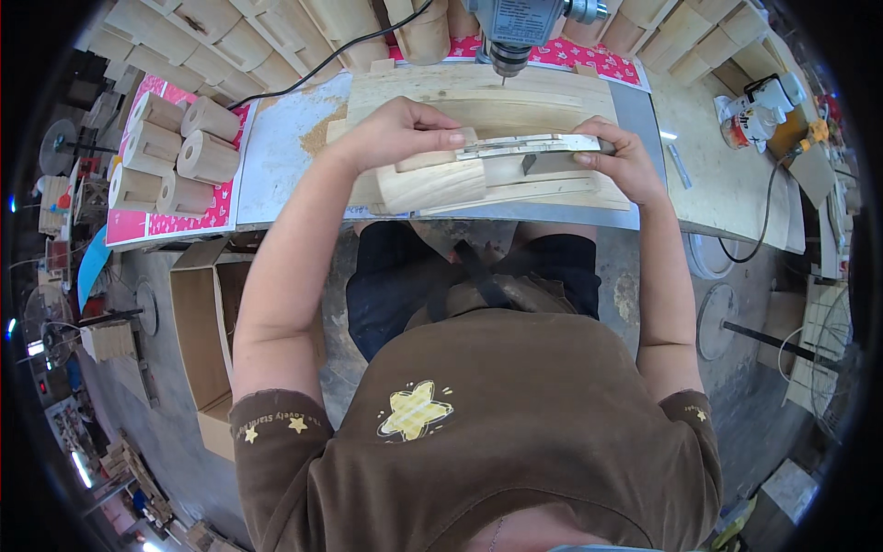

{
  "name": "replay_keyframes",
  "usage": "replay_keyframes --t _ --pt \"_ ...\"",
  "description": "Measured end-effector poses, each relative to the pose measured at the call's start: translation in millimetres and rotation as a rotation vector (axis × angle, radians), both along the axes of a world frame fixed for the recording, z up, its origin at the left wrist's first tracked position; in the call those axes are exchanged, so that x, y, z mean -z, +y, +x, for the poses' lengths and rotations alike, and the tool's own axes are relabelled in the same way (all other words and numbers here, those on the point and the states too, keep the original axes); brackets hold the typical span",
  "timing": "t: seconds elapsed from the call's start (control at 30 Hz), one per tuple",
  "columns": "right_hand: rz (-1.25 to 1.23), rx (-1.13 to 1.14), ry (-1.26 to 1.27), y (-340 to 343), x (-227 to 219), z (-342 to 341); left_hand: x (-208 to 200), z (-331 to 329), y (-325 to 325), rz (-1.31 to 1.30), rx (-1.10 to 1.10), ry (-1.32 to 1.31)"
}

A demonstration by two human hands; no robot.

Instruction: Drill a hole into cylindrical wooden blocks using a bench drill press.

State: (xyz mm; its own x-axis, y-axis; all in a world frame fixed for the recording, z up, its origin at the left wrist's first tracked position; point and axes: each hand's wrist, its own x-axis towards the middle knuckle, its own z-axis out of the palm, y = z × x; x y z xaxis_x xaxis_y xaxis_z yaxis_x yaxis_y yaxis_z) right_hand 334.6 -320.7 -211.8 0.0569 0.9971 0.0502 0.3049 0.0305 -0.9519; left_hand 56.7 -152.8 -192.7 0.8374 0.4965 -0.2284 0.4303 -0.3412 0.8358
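Observation:
My left hand (395, 138) is closed over the top of a pale wooden cylinder (432, 187) lying on its side on the bench, its thumb at the near end of a thin strip. That white strip (543, 143), dark-marked along its edge, reaches from the cylinder to my right hand (616, 158). My right fingers and thumb pinch its far right end. A small dark metal piece (529, 164) shows just under the strip; what it belongs to is unclear. Wooden boards (543, 195) lie beneath both hands.
A drill (509, 57) with a thin bit points down beyond my hands. Several wooden cylinders (152, 147) stand at the left on pink patterned sheeting, and more are stacked along the back. Containers (754, 120) and a black cable (768, 202) are at the right. A cardboard box (198, 322) sits below the bench.

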Motion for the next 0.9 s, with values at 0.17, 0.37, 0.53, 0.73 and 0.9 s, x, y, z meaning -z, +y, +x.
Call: replay_keyframes --t 0.17,0.37,0.53,0.73,0.9 --pt "0.051 0.036 -0.033 0.7 1.7 -12.9 23.5 27.6 -13.5 -0.198 -0.496 -0.598" --pt "0.123 0.077 -0.150 -7.1 1.3 -30.9 46.7 30.7 -33.5 -0.209 -1.332 -0.889" --pt "0.184 0.254 -0.200 -10.8 13.2 -16.0 56.7 10.0 -91.5 -0.101 -0.875 -0.514" --pt "0.185 0.385 -0.202 26.5 9.9 -0.9 61.7 21.1 -72.2 0.498 -0.547 -0.497" --pt "0.268 0.338 -0.312 46.6 17.4 -11.9 73.3 15.6 -46.3 0.516 -0.603 -0.320"
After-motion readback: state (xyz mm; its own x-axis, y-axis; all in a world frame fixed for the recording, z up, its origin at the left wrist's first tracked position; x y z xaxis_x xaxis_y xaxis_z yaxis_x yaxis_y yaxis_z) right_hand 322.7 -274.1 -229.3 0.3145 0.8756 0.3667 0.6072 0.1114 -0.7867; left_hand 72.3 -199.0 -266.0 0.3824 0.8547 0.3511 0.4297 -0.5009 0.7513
